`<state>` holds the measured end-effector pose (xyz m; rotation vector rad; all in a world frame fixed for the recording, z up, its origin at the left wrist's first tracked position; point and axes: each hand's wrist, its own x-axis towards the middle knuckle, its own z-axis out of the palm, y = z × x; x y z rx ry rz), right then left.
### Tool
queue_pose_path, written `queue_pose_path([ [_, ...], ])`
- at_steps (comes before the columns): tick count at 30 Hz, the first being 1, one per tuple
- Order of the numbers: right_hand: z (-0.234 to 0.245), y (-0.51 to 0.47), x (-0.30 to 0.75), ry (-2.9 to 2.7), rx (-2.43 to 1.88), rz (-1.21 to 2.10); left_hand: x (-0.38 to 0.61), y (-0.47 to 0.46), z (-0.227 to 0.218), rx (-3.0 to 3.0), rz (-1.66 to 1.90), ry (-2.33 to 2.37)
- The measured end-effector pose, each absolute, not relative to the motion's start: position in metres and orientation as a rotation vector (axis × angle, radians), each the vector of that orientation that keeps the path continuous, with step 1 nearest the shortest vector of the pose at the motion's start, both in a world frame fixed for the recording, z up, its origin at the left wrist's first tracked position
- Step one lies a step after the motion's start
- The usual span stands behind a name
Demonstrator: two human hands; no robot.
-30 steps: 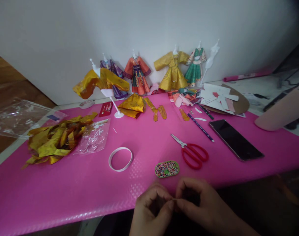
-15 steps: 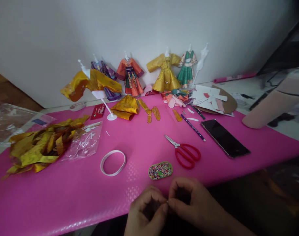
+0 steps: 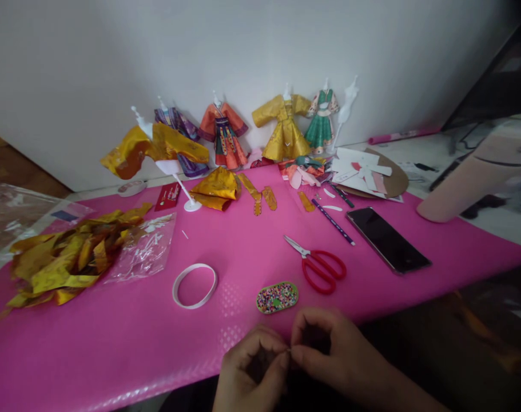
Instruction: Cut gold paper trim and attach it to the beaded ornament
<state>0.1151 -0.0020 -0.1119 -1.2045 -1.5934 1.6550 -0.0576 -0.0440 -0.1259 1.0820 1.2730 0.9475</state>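
Observation:
My left hand (image 3: 254, 366) and my right hand (image 3: 335, 352) meet at the fingertips by the near edge of the table. Both are closed in a pinch on something tiny between them, too small to name. Just beyond my fingers lies an oval case (image 3: 277, 297) with many small coloured dots on it. Red-handled scissors (image 3: 318, 266) rest with open blades beyond my right hand. A white ring-shaped band (image 3: 195, 286) lies to the left, ahead of my left hand.
Along the wall, small mannequins wear doll outfits, one a yellow dress (image 3: 286, 126). Gold fabric scraps (image 3: 67, 257) are heaped at left. A phone (image 3: 388, 240), a purple pencil (image 3: 333, 222) and a pink bottle (image 3: 464, 183) are at right. The table (image 3: 127, 337) is pink-covered.
The whole view has shifted slightly, so things sit a little further left. My hands keep the same pinch, fingertips together; nothing on the table has visibly moved.

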Motion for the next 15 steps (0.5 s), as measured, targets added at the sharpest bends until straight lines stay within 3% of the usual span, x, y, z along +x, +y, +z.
queue_pose_path([
  [15, -0.106, 0.000, 0.117, -1.549, -1.138, 1.727, -0.048, -0.038, -0.112, 0.836, 0.893, 1.264],
])
